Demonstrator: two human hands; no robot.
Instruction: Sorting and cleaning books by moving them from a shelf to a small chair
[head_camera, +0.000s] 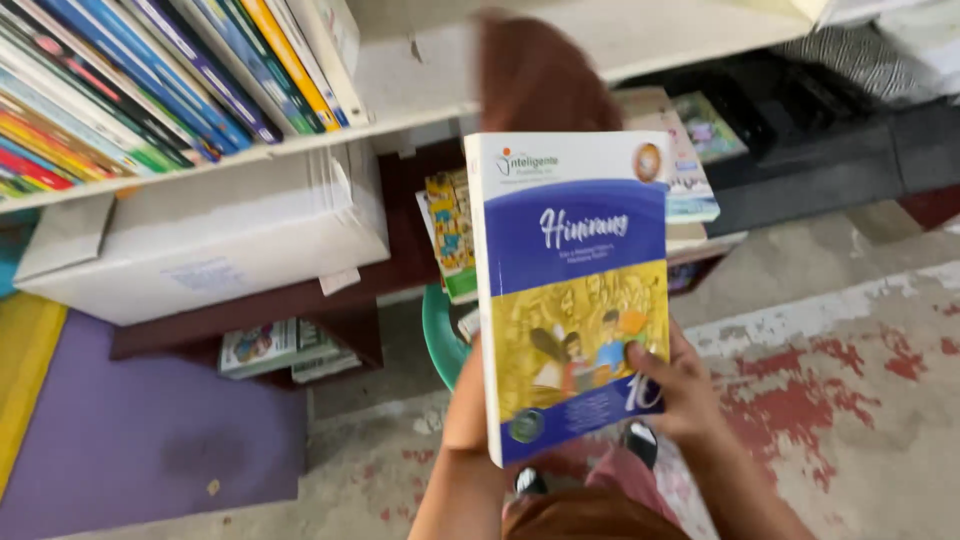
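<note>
- Blue, white and yellow on its glossy cover, the textbook (575, 290) stands upright in front of me, front facing me, held up above the concrete floor (850, 330) with its flaking red paint.
- My right hand (675, 385) has a closed grip on the textbook's lower right corner, thumb pressed on the front cover, the other fingers hidden behind it.
- My left hand is hidden behind the textbook's lower left edge; only my left forearm (465, 450) shows, running up to that edge, so I cannot tell how that grip is set.
- Behind the textbook's top edge a blurred brown shape (535, 75) rises; I cannot tell what it is.
- Left of the textbook, a white cardboard box (210, 235) sits on a dark wooden shelf, under a white shelf (400, 95) packed with a leaning row of colourful books (150, 75).
- Just behind the textbook, a stack of more books (685, 170) peeks out on its right and a yellow patterned one (450, 225) on its left, with a green round rim (440, 335) below it.
- Far left of the textbook, a purple mat (140, 430) covers the floor.
</note>
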